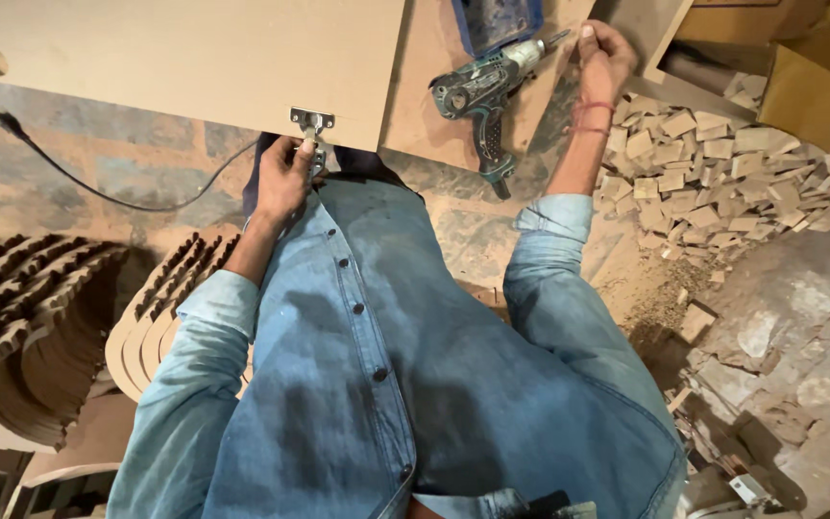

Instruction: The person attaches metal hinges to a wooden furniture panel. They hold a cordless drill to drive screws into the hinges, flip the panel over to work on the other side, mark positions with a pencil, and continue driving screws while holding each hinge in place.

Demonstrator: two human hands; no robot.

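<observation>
Left hand [283,181] pinches the metal hinge [311,123] at the near edge of the pale board [194,58], grip clenched on it. Right hand [605,53] has fingers closed on something small (a screw? too small to tell), just beside the teal drill [480,91] lying on the bench [425,58]. Risk: the hinge is only hand-held, so any nudge could skew it.
</observation>
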